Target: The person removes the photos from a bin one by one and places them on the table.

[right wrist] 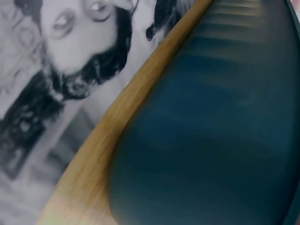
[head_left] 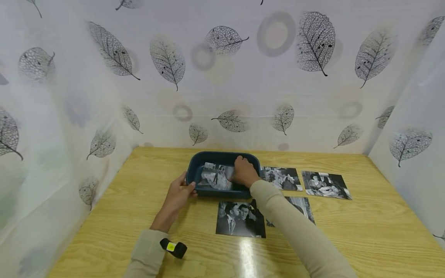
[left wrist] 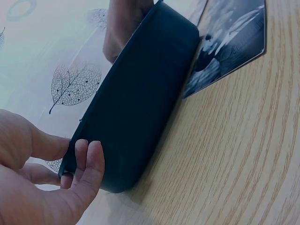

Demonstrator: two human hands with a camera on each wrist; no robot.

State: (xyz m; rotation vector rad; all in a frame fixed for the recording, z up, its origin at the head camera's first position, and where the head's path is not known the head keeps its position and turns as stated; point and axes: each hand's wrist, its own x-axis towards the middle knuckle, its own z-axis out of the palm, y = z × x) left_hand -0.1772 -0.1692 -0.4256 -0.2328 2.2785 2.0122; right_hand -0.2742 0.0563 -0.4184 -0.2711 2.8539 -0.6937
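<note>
A dark blue rectangular tray (head_left: 219,194) stands on the table. My left hand (head_left: 178,194) grips its left end, thumb over the rim; the left wrist view shows the fingers (left wrist: 95,159) against the outer wall. Inside lies a black-and-white photo (head_left: 216,177). My right hand (head_left: 245,172) reaches into the tray's right part with bent fingers and pinches the photo's right edge; the fingertips are mostly hidden. In the right wrist view only the tray's wall (right wrist: 206,140) and a photo beside it (right wrist: 70,56) show, not the hand.
On the wooden table (head_left: 139,216) lie more black-and-white photos: one in front of the tray (head_left: 240,219), one partly under the right sleeve (head_left: 301,206), and two to the right, a nearer one (head_left: 282,178) and a farther one (head_left: 326,185). A leaf-patterned curtain (head_left: 222,85) encloses the back and sides.
</note>
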